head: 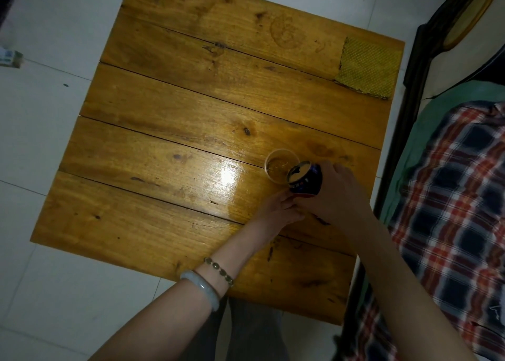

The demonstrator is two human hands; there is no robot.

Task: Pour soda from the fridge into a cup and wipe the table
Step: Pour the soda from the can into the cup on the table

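Note:
A small clear plastic cup (278,163) with amber soda in it stands on the wooden plank table (169,142), near its right side. My right hand (334,194) grips a dark blue soda can (303,179), tilted with its top over the cup's rim. My left hand (278,210) reaches in from below, its fingers touching the can's lower end beside the cup; how they lie is partly hidden. A yellow-green woven cloth (369,68) lies flat at the table's far right corner.
White tiled floor (54,120) surrounds the table. A dark bed frame (415,73) with a plaid blanket (453,210) runs along the right side. A small box (9,58) sits on the floor at far left. Faint ring stains (284,32) mark the table's far planks.

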